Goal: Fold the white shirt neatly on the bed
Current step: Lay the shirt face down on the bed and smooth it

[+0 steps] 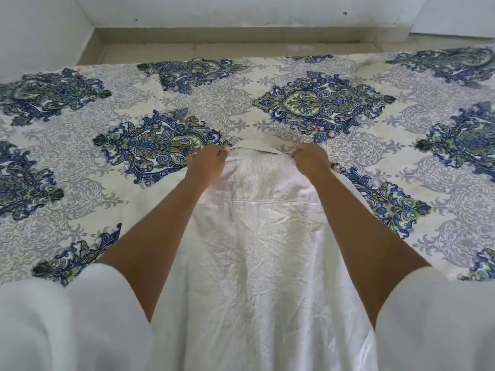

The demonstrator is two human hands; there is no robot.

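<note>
The white shirt [257, 250] lies back side up on the bed [80, 156], stretched lengthwise from the near edge toward the middle, wrinkled, with its collar at the far end. My left hand [207, 160] pinches the left shoulder beside the collar. My right hand [310, 159] pinches the right shoulder on the other side. Both fists are closed on the fabric, and my forearms run along the shirt's two sides. The sleeves of the shirt are hidden under my arms.
The bedspread is cream with blue and green medallions and spreads wide on both sides of the shirt. Beyond the far edge of the bed are a strip of tiled floor [214, 46] and a white wall [241, 9].
</note>
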